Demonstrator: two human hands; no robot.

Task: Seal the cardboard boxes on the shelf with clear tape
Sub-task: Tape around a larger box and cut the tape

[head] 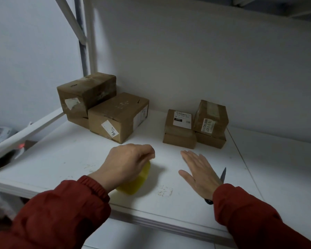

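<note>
Several brown cardboard boxes stand at the back of the white shelf [79,159]. A large labelled box [118,116] sits at the left, with another box [86,92] stacked behind it. Two small stacks, one [180,130] beside the other [211,123], stand at the right. My left hand [126,162] hangs with curled fingers over a yellowish tape roll [133,184] lying on the shelf; whether it grips the roll is hidden. My right hand [197,169] is flat, fingers straight, just above the shelf. A knife [223,175] lies partly hidden under it.
The shelf's front edge runs near my sleeves. White uprights and a diagonal brace [70,18] rise at the back left. Another shelf panel [280,168] adjoins on the right. Dim clutter [7,151] lies beyond the left edge.
</note>
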